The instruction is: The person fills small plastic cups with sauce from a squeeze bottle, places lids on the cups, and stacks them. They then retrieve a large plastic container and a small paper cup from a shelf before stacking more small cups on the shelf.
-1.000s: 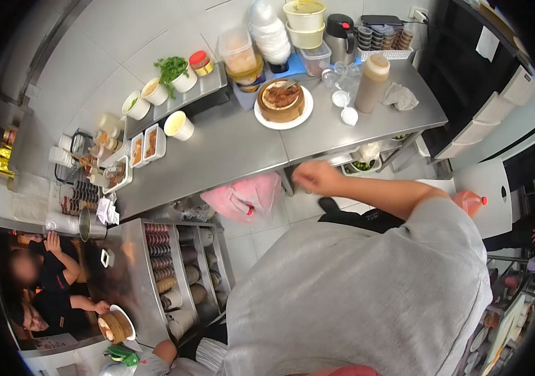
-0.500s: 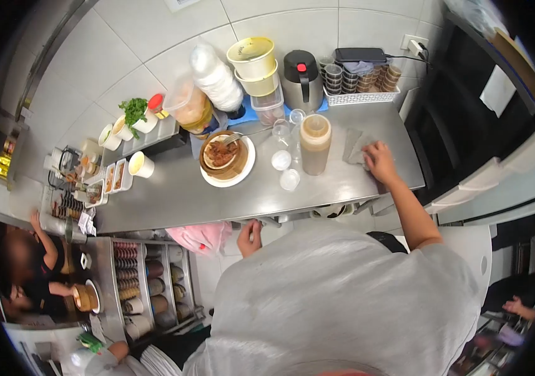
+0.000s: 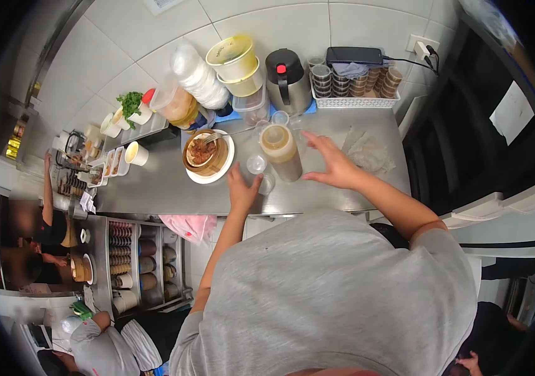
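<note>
Bottle (image 3: 287, 161): standing on the desk (image 3: 161, 194) between the two hands; brown contents, pale cap; centre of the clock face, with 12 at the top of the view.
Right hand (image 3: 331, 165): at 3 o'clock, just beside the bottle; thumb and fingers spread wide, curved toward its side; contact cannot be told.
Left hand (image 3: 242, 190): at 8 o'clock, over the desk's front part; thumb and forefinger parted, nothing seen within; whether it touches a cup cannot be told.
Cups (image 3: 256, 165): two, clear, at 9 and 7 o'clock, between left hand and bottle.
Cloth (image 3: 369, 153): at 3 o'clock, crumpled, beyond the right hand.
Steamer (image 3: 214, 164): at 9 o'clock, on a white plate (image 3: 230, 156); brown food (image 3: 200, 150) and a fork (image 3: 213, 137) inside.
Flask (image 3: 288, 83): at 12 o'clock, near the wall, with a red button.
Tubs (image 3: 233, 57): at 11 o'clock, stacked.
Phone (image 3: 354, 56): at 1 o'clock, cabled, above a white basket (image 3: 358, 101) of lidded pots.
Bag (image 3: 188, 227): at 8 o'clock, pink, below the desk's edge.
</note>
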`<state>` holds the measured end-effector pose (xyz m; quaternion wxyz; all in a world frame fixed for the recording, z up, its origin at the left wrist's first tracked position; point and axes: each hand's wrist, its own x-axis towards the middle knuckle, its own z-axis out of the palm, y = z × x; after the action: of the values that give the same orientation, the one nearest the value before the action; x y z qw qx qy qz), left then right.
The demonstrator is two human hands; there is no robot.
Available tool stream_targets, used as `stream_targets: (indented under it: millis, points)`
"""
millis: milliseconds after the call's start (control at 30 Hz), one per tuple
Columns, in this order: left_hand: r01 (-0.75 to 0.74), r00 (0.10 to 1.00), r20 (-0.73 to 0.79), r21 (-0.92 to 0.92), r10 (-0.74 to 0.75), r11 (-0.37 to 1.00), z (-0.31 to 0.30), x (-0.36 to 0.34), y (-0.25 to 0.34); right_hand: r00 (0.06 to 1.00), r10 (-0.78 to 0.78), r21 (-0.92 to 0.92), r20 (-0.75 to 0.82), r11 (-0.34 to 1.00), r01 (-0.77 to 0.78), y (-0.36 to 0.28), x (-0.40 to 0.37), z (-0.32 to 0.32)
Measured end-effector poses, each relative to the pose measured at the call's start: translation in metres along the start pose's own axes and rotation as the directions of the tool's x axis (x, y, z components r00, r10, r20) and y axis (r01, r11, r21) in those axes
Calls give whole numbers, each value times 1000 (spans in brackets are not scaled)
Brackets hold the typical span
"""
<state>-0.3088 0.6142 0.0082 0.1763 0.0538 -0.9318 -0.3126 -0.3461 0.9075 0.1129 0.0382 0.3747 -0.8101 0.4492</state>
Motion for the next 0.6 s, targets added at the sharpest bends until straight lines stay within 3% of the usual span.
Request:
stream_targets:
  millis: [33, 100, 233, 333, 433, 533, 600]
  points:
    - [-54, 999, 1, 65, 54, 996, 1, 2, 2, 1000, -30, 11, -1, 999, 30, -3, 6, 4]
    - [25, 999, 31, -39, -24, 999, 5, 3, 9, 996, -89, 37, 4, 995, 89, -4, 14, 10]
    - [155, 986, 78, -141, -145, 978, 6, 8, 28, 1000, -20, 142, -13, 990, 22, -2, 21, 14]
    - [131, 987, 106, -81, -122, 988, 7, 9, 36, 998, -7, 212, -70, 977, 21, 17, 21, 42]
    - [200, 976, 112, -105, -189, 974, 10, 12, 42, 996, 42, 267, -76, 964, -20, 30, 21, 58]
    - [40, 999, -5, 59, -40, 997, 12, 11, 41, 996, 67, 259, -66, 965, -47, 37, 23, 62]
    - [51, 999, 2, 93, -51, 994, 15, 15, 39, 997, 26, 171, -79, 985, -12, 37, 27, 62]
